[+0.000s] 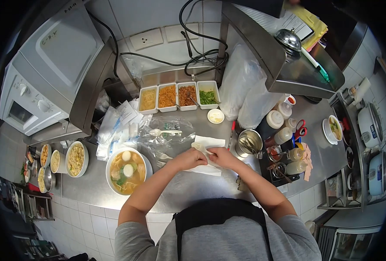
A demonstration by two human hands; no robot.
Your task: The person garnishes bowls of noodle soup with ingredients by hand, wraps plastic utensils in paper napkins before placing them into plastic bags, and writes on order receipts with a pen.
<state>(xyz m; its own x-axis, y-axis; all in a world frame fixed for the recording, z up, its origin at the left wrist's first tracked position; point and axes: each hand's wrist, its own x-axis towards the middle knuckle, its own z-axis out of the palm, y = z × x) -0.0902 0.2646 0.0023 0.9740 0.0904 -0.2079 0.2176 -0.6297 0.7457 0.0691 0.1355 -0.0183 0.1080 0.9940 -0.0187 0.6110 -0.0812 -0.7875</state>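
A white paper napkin [211,142] lies on the steel counter in front of me, partly under both hands. My left hand [188,159] is closed at its left side, fingers pinched together. From the right, my right hand [223,157] pinches the napkin's edge. A pale plastic utensil [197,146] shows on the paper just above my left fingers; its lower part is hidden. Left of my left hand lie white plastic forks [163,159]. Behind them, clear plastic bags [175,124] surround a white plastic spoon [169,132].
A large bowl of noodle soup with eggs [127,170] stands left of my left forearm. Four white food tubs [167,98] line the back. A metal pot [249,143] and sauce bottles [283,135] stand right. A fried rice bowl [76,158] sits far left, near the microwave [49,74].
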